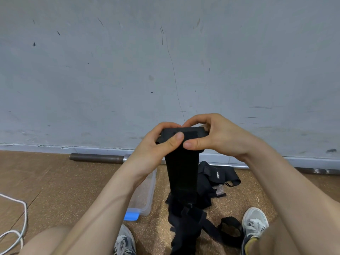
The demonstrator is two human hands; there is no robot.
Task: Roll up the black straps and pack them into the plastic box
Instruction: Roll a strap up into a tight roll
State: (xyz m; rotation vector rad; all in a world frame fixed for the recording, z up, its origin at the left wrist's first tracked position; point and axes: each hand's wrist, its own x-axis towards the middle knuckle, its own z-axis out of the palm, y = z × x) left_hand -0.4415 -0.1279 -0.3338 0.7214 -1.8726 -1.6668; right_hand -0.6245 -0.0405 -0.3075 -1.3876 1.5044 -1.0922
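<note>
A wide black strap [181, 173] hangs in front of me, its top end folded into a small roll. My left hand [161, 142] grips the roll's left side, thumb on its front. My right hand [211, 135] pinches the right side, fingers curled over the top. The strap's tail drops down to a pile of black straps [191, 218] on the floor between my feet. Another black strap with white lettering [219, 174] lies behind the pile. A clear plastic box [145, 197] with a blue latch sits on the floor to the left, partly hidden by my left forearm.
A grey scuffed wall [165, 70] stands close ahead. A metal bar [95, 158] lies along its base. A white cable [16, 227] loops at the lower left. My shoes [254, 225] flank the pile on the brown cork-like floor [55, 181].
</note>
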